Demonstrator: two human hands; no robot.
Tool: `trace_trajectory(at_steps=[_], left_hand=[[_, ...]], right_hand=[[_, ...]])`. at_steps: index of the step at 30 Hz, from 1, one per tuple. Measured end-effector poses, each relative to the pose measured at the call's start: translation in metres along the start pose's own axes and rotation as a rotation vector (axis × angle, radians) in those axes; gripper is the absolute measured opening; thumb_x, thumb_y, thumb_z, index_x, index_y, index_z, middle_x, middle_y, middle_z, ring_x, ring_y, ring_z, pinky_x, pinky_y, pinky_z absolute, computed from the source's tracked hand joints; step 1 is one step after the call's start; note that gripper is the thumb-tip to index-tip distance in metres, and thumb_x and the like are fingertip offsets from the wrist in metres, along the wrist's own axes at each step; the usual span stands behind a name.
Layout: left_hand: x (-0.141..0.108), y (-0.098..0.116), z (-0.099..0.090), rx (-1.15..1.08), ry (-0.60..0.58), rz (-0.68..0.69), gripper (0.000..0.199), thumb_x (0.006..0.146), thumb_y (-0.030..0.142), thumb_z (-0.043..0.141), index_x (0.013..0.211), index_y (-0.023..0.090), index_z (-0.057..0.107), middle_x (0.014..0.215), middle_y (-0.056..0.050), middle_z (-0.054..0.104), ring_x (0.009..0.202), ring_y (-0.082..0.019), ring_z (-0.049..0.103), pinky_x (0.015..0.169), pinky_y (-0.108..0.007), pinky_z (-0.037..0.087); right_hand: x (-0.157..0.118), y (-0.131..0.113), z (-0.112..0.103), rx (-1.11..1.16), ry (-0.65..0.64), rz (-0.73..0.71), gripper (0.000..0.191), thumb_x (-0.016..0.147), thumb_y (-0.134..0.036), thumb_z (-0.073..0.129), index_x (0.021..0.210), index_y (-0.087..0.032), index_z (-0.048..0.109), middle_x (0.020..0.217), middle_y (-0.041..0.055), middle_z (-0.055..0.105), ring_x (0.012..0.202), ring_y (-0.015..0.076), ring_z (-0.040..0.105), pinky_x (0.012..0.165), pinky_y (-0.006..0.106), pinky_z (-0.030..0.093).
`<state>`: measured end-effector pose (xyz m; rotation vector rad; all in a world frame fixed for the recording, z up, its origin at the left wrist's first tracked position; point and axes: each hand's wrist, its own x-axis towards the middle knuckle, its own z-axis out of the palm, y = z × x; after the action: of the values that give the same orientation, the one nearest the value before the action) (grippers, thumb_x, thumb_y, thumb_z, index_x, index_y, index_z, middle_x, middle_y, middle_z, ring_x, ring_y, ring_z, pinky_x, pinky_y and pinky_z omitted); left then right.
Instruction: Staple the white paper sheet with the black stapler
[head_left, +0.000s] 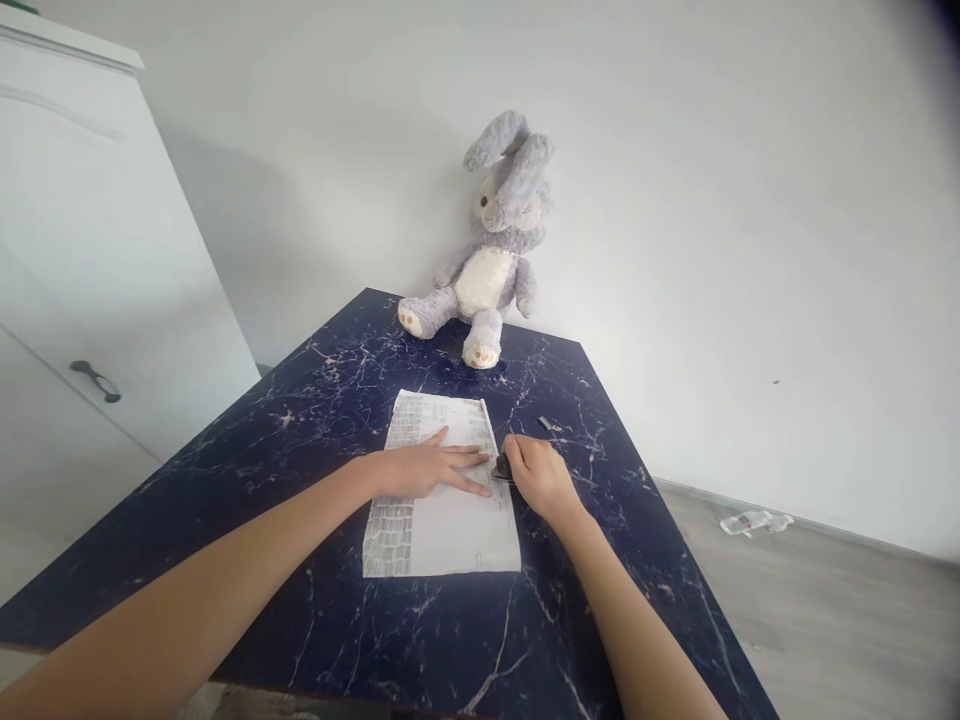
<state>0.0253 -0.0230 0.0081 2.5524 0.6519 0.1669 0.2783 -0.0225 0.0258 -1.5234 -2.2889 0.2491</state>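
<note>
Dark-blue, white-veined marbled tabletop (420,645) used as a work surface

From the head view, rectangular white printed paper (457,535) is seen lying mid-table. It is pressed flat by the left hand (431,470), its fingers spread. At the paper's right edge, a small black tool (503,470), perhaps a stapler, is gripped by the right hand (536,475); its fingers are curled, though the exact fingertip placement cannot be told. The paper is probably light, limp and easily creased, best steadied with a flat palm; the tool is presumably stiff, best grasped around its body.
</note>
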Motion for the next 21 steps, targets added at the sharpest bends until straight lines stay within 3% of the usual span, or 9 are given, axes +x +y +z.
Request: trace_trajectory(at_steps=[8,15,18,21], left_hand=[[-0.001,-0.001,0.0,-0.021,0.027,-0.009,0.089,0.083,-0.01,0.033,0.144,0.055,0.044,0.164,0.017,0.014,0.154,-0.018,0.015,0.124,-0.055,-0.009],[-0.001,-0.004,0.002,-0.069,0.04,-0.016,0.087,0.084,-0.009,0.036,0.142,0.055,0.047,0.164,0.017,0.016,0.153,-0.019,0.019,0.124,-0.056,-0.01],[-0.001,-0.001,0.0,-0.055,0.031,-0.018,0.085,0.086,-0.008,0.037,0.143,0.054,0.046,0.164,0.016,0.016,0.154,-0.019,0.019,0.124,-0.056,-0.01],[-0.002,0.0,-0.002,-0.036,0.035,-0.009,0.082,0.089,-0.005,0.036,0.143,0.056,0.045,0.164,0.017,0.015,0.154,-0.02,0.018,0.124,-0.056,-0.007]], right_hand=[[0.0,-0.007,-0.001,-0.275,-0.045,-0.149,0.04,0.107,-0.028,0.033,0.081,-0.021,0.062,0.084,0.0051,0.07,0.069,0.0164,0.062,0.063,0.029,0.031],[-0.002,-0.016,0.012,-0.44,-0.029,-0.245,0.037,0.105,-0.026,0.037,0.089,-0.016,0.069,0.088,0.0147,0.071,0.082,0.0245,0.065,0.072,0.033,0.037],[-0.002,-0.017,0.01,-0.404,-0.05,-0.219,0.036,0.104,-0.027,0.038,0.087,-0.016,0.068,0.088,0.0142,0.07,0.083,0.025,0.065,0.071,0.032,0.038],[-0.003,-0.008,-0.004,-0.198,-0.107,-0.17,0.044,0.108,-0.032,0.029,0.085,-0.02,0.064,0.085,0.0081,0.07,0.079,0.0204,0.064,0.067,0.029,0.038]])
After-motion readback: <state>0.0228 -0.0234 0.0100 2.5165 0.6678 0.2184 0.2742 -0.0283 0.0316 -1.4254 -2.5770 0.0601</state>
